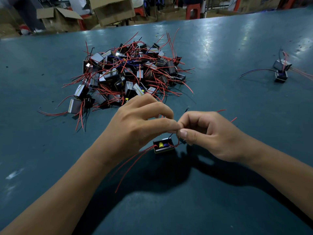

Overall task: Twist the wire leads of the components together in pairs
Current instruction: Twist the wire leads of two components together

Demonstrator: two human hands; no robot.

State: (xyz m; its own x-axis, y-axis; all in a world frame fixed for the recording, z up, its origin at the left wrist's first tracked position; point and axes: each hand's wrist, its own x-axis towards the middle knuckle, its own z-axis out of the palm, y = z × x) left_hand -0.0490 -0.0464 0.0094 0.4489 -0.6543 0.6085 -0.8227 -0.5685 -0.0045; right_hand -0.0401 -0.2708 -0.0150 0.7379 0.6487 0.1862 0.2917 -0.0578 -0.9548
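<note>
Both hands meet fingertip to fingertip above the tabletop (220, 192). The left hand (135, 122) and right hand (208, 133) each pinch thin wire leads (172, 134); the pinched stretch is hidden between the fingers (183, 133). Just below the fingers hangs a small black component (163, 146), its red leads trailing down-left. Beyond the fingers lies the heap of components (128, 73).

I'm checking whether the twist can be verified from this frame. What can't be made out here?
Head view only:
- The joint between the leads: hidden behind the fingertips of the left hand and right hand.
- How many units the component under the hands is: partly covered by the left hand.
- Count in the pile of components: tangled, overlapping.
- The small group of components far right: too small to tell whether its leads are twisted.
</note>
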